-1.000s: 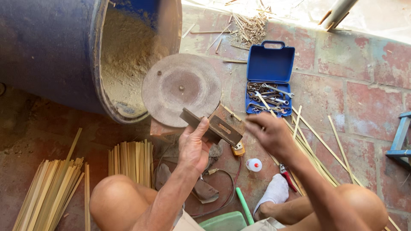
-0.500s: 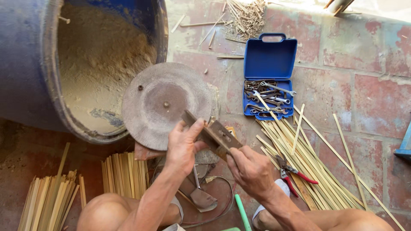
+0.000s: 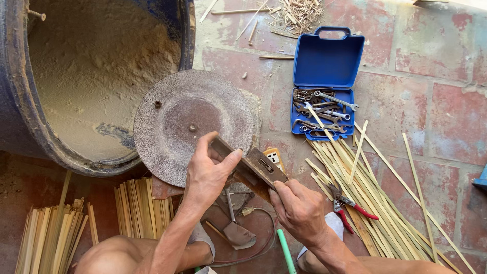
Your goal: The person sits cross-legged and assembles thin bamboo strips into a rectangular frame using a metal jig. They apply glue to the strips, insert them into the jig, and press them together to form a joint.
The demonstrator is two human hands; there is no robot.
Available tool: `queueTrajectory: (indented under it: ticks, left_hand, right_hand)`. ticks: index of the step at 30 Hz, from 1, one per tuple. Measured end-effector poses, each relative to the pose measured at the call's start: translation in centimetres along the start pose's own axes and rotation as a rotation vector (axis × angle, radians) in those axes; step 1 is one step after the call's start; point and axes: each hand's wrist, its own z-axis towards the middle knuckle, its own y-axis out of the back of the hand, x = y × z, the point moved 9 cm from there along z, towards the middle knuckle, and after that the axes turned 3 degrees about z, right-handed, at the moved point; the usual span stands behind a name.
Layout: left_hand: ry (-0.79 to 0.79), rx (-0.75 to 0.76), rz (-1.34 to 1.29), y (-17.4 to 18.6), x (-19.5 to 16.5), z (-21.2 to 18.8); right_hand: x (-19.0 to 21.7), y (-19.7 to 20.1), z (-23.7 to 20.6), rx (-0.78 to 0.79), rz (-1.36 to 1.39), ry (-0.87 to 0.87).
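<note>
My left hand point(image 3: 209, 175) grips the upper end of a flat, rusty brown metal blade tool point(image 3: 248, 165), thumb on top. My right hand point(image 3: 299, 209) holds its lower end from below. The tool lies tilted against the lower right edge of a round, rough abrasive disc point(image 3: 190, 124) that rests on the floor. Under my hands lie a small trowel-like tool point(image 3: 236, 231) and a looped cable point(image 3: 258, 243).
A big blue drum point(image 3: 20, 122) on its side holds sawdust at left. An open blue case point(image 3: 324, 83) of wrenches sits at upper right. Bamboo strips point(image 3: 375, 187) with red-handled pruners point(image 3: 345, 203) lie right; cut strip bundles point(image 3: 139, 208) lie lower left. My knees frame the bottom.
The view has closed in on the disc. My right hand came down from above the strips onto the tool's lower end, and both hands brought the tool to the disc's edge.
</note>
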Motion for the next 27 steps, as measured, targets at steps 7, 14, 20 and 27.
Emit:
queueTrajectory:
  ticks: [7, 14, 20, 27]
  left_hand:
    - [-0.098, -0.046, 0.127, 0.6, -0.4, 0.6]
    - [-0.036, 0.032, 0.284, 0.1, -0.1, 1.2]
    - [-0.037, 0.022, 0.272, 0.1, 0.1, 1.0]
    - [-0.062, 0.028, 0.225, 0.0, 0.0, 0.8]
  right_hand:
    - [0.0, -0.5, 0.4, 0.001, 0.002, -0.014]
    - [-0.6, -1.1, -0.1, 0.029, 0.034, -0.055]
    - [-1.9, -1.6, -0.2, 0.097, 0.046, -0.144]
    - [-9.6, -0.3, -1.6, 0.07, 0.371, -0.655]
